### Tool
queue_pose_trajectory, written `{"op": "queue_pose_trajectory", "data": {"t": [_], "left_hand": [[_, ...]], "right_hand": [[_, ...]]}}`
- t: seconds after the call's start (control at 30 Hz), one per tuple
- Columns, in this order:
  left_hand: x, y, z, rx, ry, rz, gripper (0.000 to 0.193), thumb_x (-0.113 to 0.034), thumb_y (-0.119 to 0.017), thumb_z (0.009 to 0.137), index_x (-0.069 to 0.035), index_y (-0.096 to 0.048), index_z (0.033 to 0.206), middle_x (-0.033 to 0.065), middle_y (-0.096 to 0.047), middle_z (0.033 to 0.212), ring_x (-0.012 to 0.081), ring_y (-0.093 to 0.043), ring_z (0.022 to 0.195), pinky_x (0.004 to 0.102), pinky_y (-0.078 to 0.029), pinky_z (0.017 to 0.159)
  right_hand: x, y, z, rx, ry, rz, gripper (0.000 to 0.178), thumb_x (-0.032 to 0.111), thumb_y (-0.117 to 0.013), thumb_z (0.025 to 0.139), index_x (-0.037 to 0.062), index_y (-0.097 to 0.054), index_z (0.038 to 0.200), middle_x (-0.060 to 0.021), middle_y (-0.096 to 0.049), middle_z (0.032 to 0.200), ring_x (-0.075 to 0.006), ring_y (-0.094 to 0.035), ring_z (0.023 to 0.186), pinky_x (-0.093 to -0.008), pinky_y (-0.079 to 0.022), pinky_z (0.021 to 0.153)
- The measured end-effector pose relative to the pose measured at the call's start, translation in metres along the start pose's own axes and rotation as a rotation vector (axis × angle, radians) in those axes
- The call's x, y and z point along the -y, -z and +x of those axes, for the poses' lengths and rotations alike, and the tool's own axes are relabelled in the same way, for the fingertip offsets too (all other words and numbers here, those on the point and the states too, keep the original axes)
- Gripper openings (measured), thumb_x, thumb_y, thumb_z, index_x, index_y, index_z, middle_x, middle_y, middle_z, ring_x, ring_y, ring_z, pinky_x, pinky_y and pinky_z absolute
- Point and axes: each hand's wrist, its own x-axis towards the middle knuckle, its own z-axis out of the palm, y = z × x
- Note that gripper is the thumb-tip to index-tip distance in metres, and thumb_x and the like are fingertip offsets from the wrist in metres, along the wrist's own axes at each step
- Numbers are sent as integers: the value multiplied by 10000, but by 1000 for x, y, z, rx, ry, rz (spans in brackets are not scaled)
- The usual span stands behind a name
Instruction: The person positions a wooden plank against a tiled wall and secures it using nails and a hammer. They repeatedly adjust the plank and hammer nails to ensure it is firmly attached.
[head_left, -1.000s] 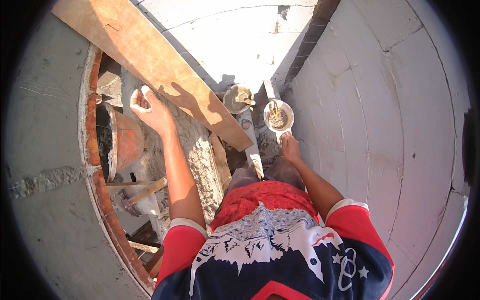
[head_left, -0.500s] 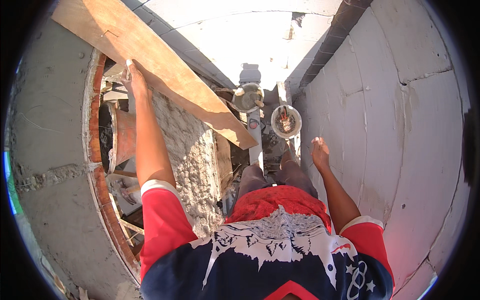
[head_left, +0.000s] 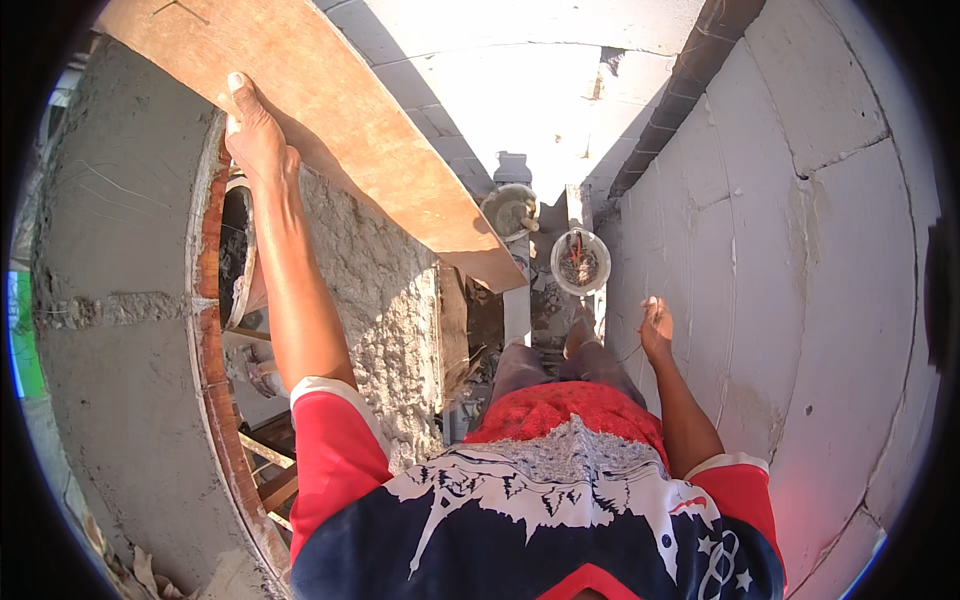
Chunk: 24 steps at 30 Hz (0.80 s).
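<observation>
While a long wooden board (head_left: 350, 130) slants from the upper left down toward the middle, the left hand (head_left: 258, 145) is at its lower edge, thumb stretched over the board's face; whether the partly hidden fingers grip it, I cannot tell. The right hand (head_left: 656, 328) hangs loosely curled near the pale block wall (head_left: 780, 250), nothing visible in it. Right of the board's lower end stands a white bucket (head_left: 604, 266) holding something red. Farther left, brick edging (head_left: 209, 260) borders a grey slab (head_left: 125, 420).

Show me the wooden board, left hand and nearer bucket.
Wooden board (head_left: 350, 130): head view, middle of its broad face.
Left hand (head_left: 258, 142): head view, near the thumb's base.
Nearer bucket (head_left: 603, 262): head view, right rim.
</observation>
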Motion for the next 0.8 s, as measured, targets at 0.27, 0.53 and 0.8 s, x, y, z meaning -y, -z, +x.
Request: {"op": "queue_pose_trajectory", "data": {"t": [0.27, 0.53, 0.8], "left_hand": [[-87, -48, 22, 91, -175, -202, 856, -541, -718, 910, 51, -438, 1461, 231, -482, 1481, 283, -439, 1413, 436, -328, 1198], [-130, -110, 28, 175, -274, -293, 784, -504, -723, 926, 64, -489, 1413, 178, -547, 1426, 274, -508, 1341, 421, -400, 1137], [-178, -152, 42, 366, -295, -385, 597, -383, -644, 1000, 55, -544, 1393, 172, -589, 1394, 235, -571, 1255, 350, -457, 1072]], "right_hand": [[31, -7, -1, 19, 83, 39, 417, 400, -403, 1097, 50, -581, 955, -50, -498, 749, -118, -508, 559, -309, -454, 507], [21, 3, 28, -29, 147, 76, 384, 302, -412, 1093, 2, -601, 946, -137, -616, 850, -235, -587, 813, -415, -476, 781], [15, 15, 45, -34, 277, 31, 469, 426, -363, 1096, 29, -583, 979, -87, -536, 798, -160, -528, 570, -336, -496, 531]]}}
